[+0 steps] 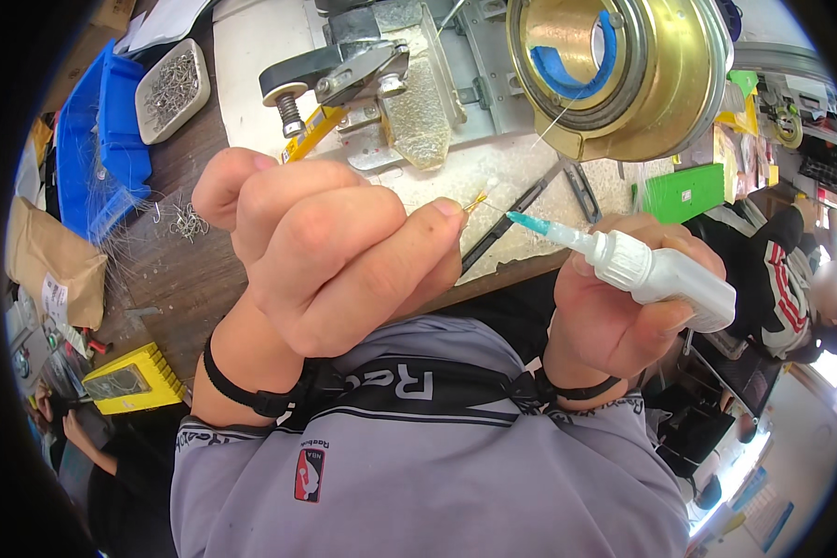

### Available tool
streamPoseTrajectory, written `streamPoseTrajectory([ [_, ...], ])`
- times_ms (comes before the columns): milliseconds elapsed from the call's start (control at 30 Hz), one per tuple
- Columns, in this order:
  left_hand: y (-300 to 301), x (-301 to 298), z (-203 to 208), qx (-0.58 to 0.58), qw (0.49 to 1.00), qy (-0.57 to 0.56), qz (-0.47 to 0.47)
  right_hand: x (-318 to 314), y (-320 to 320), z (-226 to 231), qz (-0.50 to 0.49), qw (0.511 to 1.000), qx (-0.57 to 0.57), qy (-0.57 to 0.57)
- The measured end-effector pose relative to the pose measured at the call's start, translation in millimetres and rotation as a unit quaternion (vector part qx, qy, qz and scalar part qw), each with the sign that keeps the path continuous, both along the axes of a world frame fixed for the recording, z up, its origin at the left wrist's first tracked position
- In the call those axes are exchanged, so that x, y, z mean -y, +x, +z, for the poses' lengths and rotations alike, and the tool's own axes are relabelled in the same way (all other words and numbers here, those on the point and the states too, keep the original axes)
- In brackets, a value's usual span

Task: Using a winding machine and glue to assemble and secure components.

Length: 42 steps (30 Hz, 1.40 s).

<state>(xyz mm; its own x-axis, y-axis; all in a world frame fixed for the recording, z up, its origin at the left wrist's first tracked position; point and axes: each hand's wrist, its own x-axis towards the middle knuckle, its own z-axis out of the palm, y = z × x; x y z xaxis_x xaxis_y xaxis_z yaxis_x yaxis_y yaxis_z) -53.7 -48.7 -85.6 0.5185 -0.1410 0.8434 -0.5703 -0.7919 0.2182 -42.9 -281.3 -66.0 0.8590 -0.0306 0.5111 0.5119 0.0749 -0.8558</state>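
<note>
My left hand point(335, 246) is closed in front of the bench machine point(409, 93). Between its thumb and finger it pinches a tiny gold-coloured metal piece point(475, 200) with a pale tip. My right hand point(614, 321) is wrapped round a small white squeeze bottle point(665, 276), tilted so its teal nozzle point(528, 222) points toward the gold piece. A short gap separates nozzle and piece. Behind them, dark tweezers point(511, 219) lie across the pale work surface point(493, 153). A yellow strip point(316, 130) shows behind my left knuckles; whether I touch it is hidden.
A large brass-coloured ring housing point(660, 74) with a blue insert stands at the far right. Leftward are a white tray point(198, 63) of small metal parts, a blue bin point(107, 158) and a brown paper bag point(56, 260). A green block point(684, 193) lies on the right. Other people sit nearby.
</note>
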Motion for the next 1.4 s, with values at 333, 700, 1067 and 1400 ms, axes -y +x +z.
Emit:
streamPoseTrajectory([
  [333, 2.1, -0.7, -0.7, 0.004, 1.0, 0.0, -0.006, 3.7, 6.5, -1.3, 0.082, 0.996, 0.035, 0.032],
  [700, 3.7, 1.5, -0.3, 0.004, 1.0, -0.012, -0.004, 1.6, 9.8, -3.6, 0.06, 0.997, 0.039, 0.033],
  [1067, 10.6, 3.3, 0.2, 0.036, 0.999, -0.012, 0.017, 44.9, 30.3, 26.9, -0.063, 0.993, 0.094, 0.046],
  [1400, 11.6, 10.1, 28.2, 0.069, 0.996, 0.032, 0.038, 157.7, 165.6, 96.8, -0.336, 0.93, -0.02, -0.15],
])
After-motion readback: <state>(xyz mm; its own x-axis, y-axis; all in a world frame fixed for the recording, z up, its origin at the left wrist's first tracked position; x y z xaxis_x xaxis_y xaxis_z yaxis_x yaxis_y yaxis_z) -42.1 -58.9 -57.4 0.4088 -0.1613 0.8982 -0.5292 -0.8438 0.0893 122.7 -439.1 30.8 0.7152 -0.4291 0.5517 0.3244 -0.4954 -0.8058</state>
